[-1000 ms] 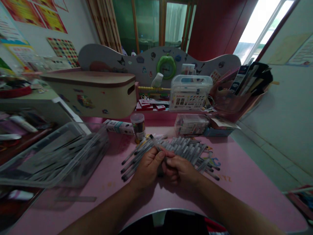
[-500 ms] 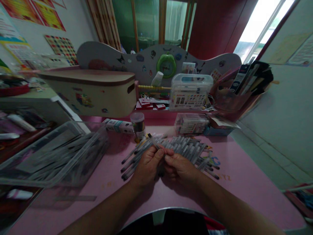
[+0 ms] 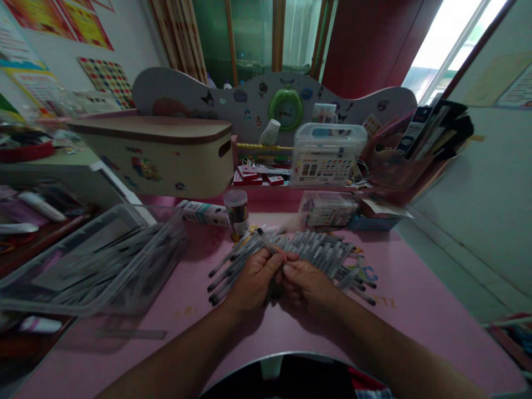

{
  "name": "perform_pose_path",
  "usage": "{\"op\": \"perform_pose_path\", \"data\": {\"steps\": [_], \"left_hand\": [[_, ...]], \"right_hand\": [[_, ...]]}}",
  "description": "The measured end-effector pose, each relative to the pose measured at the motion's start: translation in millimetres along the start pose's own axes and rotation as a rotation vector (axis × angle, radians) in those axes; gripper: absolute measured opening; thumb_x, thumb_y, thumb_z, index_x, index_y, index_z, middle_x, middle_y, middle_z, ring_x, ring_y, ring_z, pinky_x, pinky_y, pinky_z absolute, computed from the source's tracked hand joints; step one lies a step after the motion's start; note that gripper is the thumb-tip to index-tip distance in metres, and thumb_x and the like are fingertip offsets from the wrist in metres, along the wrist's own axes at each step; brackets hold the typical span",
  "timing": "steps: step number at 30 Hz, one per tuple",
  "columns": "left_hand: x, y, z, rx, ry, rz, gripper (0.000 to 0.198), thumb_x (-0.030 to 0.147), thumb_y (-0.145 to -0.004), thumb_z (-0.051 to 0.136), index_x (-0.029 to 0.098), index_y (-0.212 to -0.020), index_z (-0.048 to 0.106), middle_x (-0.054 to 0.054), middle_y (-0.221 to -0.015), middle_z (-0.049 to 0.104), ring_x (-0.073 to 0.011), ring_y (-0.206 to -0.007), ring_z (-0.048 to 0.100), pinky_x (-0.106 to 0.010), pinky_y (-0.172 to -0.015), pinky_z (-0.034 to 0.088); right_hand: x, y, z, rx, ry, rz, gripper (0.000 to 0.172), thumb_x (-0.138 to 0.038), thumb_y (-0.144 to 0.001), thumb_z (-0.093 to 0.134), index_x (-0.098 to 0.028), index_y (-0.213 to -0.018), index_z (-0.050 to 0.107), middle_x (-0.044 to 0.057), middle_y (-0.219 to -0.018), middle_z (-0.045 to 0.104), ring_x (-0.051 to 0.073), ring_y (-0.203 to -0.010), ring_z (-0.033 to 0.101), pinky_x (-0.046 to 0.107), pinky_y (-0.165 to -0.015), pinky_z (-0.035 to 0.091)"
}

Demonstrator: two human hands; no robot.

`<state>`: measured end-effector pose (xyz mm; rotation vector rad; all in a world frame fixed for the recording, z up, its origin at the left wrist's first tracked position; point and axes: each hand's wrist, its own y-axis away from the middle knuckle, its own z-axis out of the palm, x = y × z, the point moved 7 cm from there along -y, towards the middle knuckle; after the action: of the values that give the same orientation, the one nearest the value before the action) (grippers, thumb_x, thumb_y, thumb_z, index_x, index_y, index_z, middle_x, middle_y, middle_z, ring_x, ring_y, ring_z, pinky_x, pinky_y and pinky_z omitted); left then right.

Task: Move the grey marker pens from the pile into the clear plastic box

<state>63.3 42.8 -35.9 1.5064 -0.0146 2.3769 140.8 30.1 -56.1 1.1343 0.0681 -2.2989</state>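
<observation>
My left hand (image 3: 258, 275) is closed around a clear-barrelled pen (image 3: 267, 242), its dark end pointing up and away to the left. Against it, my right hand (image 3: 310, 284) is pinched closed where the pen's lower end runs in between the fingers; that end is hidden. Both hands are over the near side of a spread pile of similar pens (image 3: 320, 249) with clear barrels and dark ends, on the pink desk (image 3: 199, 338). Some dark pen ends show blurred in the shadow below my hands.
To the left stands a clear plastic bin (image 3: 93, 310) with many more pens. A lidded round jar (image 3: 236, 213), a long printed box (image 3: 203, 212) and a clear case (image 3: 328, 210) stand behind the pile. A ruler-like strip (image 3: 133, 334) lies front left.
The view has shifted slightly, so everything sits a little further right. My hands keep the same closed grip around the pen, with hardly any movement.
</observation>
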Motion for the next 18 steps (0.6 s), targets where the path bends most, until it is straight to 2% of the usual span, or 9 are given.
{"op": "perform_pose_path", "data": {"steps": [3,7,10,15,18], "left_hand": [[0,1,1.1,-0.008,0.035,0.017,0.022,0.04,-0.085,0.069,0.02,-0.083,0.06,0.001,-0.07,0.066,-0.0097,-0.053,0.057,-0.019,-0.047,0.043],[2,2,1.7,-0.002,0.079,0.042,0.018,0.036,-0.085,0.071,0.02,-0.083,0.062,-0.002,-0.086,0.072,-0.0121,-0.069,0.066,-0.024,-0.067,0.053],[5,3,2.7,0.004,0.067,0.05,0.017,0.034,-0.085,0.07,0.019,-0.084,0.064,-0.004,-0.092,0.074,-0.0138,-0.078,0.068,-0.026,-0.075,0.054],[10,4,0.2,0.007,0.044,0.005,0.019,0.036,-0.084,0.071,0.018,-0.083,0.064,-0.004,-0.083,0.072,-0.0148,-0.072,0.067,-0.023,-0.063,0.052],[20,-1,-13.7,0.09,0.002,0.057,0.023,0.039,-0.082,0.072,0.017,-0.084,0.066,-0.004,-0.082,0.07,-0.0139,-0.068,0.064,-0.022,-0.059,0.05]], "right_hand": [[1,-1,-2,0.023,0.017,-0.005,0.043,-0.05,-0.077,0.078,-0.019,-0.068,0.05,-0.012,-0.045,0.033,0.003,-0.035,0.017,0.017,-0.033,0.015],[3,0,-3,0.036,0.002,-0.007,0.044,-0.047,-0.08,0.076,-0.02,-0.066,0.045,-0.012,-0.045,0.033,0.003,-0.035,0.018,0.018,-0.034,0.017],[7,0,-2,0.039,0.001,-0.023,0.041,-0.049,-0.084,0.072,-0.021,-0.071,0.046,-0.012,-0.046,0.033,0.004,-0.036,0.019,0.019,-0.036,0.018],[13,0,3,-0.013,0.085,0.007,0.04,-0.059,-0.086,0.067,-0.021,-0.081,0.053,-0.012,-0.047,0.034,0.006,-0.036,0.023,0.02,-0.038,0.019],[0,-1,0,0.007,0.158,-0.029,0.04,-0.055,-0.078,0.075,-0.021,-0.088,0.059,-0.008,-0.058,0.048,0.007,-0.044,0.036,0.02,-0.044,0.027]]}}
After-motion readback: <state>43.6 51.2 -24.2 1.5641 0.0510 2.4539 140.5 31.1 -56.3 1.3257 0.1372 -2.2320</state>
